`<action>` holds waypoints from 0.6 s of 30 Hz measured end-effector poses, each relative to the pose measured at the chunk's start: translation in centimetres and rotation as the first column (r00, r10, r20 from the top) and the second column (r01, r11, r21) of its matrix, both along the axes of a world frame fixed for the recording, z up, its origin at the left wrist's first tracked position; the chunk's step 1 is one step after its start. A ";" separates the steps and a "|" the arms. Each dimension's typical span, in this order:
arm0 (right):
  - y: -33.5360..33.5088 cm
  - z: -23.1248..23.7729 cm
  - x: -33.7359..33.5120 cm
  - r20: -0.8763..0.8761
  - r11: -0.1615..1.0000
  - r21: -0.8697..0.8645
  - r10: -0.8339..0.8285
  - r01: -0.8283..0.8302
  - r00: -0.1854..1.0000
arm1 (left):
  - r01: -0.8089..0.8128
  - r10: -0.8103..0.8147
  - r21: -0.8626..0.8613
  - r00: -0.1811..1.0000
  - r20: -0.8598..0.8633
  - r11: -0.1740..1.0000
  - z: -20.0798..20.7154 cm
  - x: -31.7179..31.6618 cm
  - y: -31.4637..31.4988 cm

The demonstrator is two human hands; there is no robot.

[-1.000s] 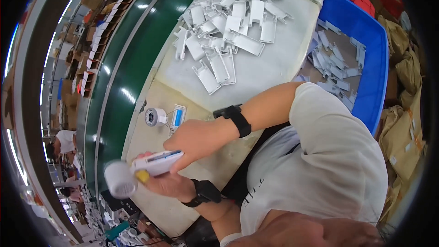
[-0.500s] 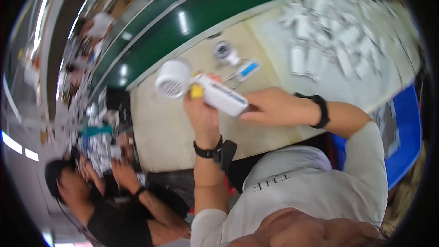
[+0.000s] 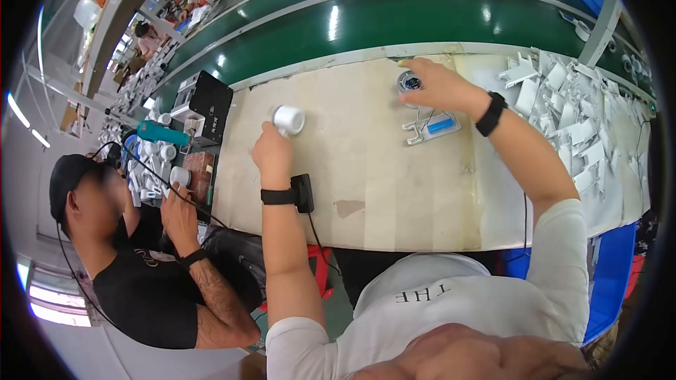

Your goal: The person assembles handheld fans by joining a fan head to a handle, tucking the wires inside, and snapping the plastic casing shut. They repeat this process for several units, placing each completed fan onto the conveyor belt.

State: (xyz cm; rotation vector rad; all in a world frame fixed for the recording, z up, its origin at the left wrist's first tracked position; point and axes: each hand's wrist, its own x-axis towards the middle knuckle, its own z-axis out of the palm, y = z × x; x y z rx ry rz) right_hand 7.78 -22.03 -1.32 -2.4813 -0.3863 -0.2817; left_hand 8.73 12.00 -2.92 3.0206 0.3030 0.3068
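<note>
My left hand (image 3: 272, 153) is closed on a white handheld device (image 3: 289, 119) with a round, cup-like head. The head sticks out past my fingers, and the hand hides the rest. My right hand (image 3: 447, 88) reaches across the table, thumb and fingers apart on either side of a second round device part (image 3: 408, 83), which has a dark inside and a pale rim. A bit of yellow shows at a fingertip; whether the fingers touch the part I cannot tell. Just below this hand lies a clear and white piece (image 3: 421, 130) with a blue block (image 3: 441, 126) and thin wires.
A heap of white plastic shells (image 3: 556, 109) covers the table's right end. Beyond the table (image 3: 366, 169) runs a green conveyor (image 3: 380, 21). A black box (image 3: 204, 109) stands at the left, near a co-worker (image 3: 155, 274). A blue bin (image 3: 609, 281) is at lower right.
My hands have moved apart. The right one has let go of the white device and gone to the round part; the left keeps the device. The view has shifted too.
</note>
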 end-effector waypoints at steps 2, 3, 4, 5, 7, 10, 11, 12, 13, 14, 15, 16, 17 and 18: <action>0.7 0.6 0.8 -0.050 0.994 -0.107 -0.013 0.008 0.999 | 0.111 -0.155 0.187 0.958 0.241 0.976 -0.2 -0.9 -1.2; 0.9 1.0 1.3 -0.137 0.979 -0.199 0.014 -0.041 0.990 | 0.157 -0.329 0.389 0.841 0.429 0.908 0.2 -1.7 -2.3; 1.1 1.1 1.5 -0.228 0.954 -0.284 0.033 -0.099 0.973 | 0.358 -0.374 0.112 0.858 0.352 0.927 0.3 -2.1 -3.3; 1.0 0.8 1.5 -0.234 0.951 -0.291 0.031 -0.100 0.972 | 0.499 -0.437 -0.191 0.852 0.289 0.845 0.5 -2.5 -4.5; 0.1 0.2 1.8 -0.097 0.997 -0.007 -0.075 0.074 0.992 | 0.350 -0.559 -0.676 0.821 -0.112 0.649 2.0 -4.1 -8.4; 1.0 3.0 -0.3 -0.268 0.815 0.557 -0.008 0.162 0.963 | 0.497 -0.643 -0.767 0.752 0.146 0.407 -1.0 -4.7 -11.7; 1.1 2.9 -0.8 -0.217 0.764 0.632 0.009 0.134 0.976 | 0.628 -0.594 -0.726 0.708 0.384 0.279 -0.8 -4.6 -13.0; 1.3 3.1 -1.3 -0.216 0.770 0.625 0.010 0.130 0.976 | 0.748 -0.507 -0.640 0.626 0.593 0.176 -0.5 -4.6 -13.9; 1.5 3.5 -1.9 -0.223 0.726 0.673 0.021 0.138 0.975 | 0.749 -0.500 -0.640 0.626 0.598 0.173 -0.5 -4.6 -14.7; 1.6 3.8 -2.5 -0.229 0.679 0.719 0.032 0.147 0.973 | 0.697 -0.409 -0.715 0.638 0.652 -0.054 -0.5 -4.6 -15.4; 1.5 3.9 -3.1 -0.228 0.682 0.716 0.028 0.148 0.973 | 0.619 -0.317 -0.731 0.659 0.682 -0.288 -0.5 -4.5 -15.9; 1.4 4.0 -3.7 -0.223 0.738 0.661 0.022 0.135 0.975 | 0.619 -0.317 -0.729 0.657 0.684 -0.292 -0.3 -4.5 -15.9; 1.3 4.0 -4.2 -0.217 0.790 0.602 0.017 0.120 0.976 | 0.429 -0.352 -0.806 0.741 0.572 -0.408 -0.1 -4.4 -15.9; 0.9 3.6 -4.6 -0.215 0.790 0.600 0.012 0.122 0.977 | 0.215 -0.407 -0.837 0.795 0.449 -0.504 0.1 -4.4 -16.0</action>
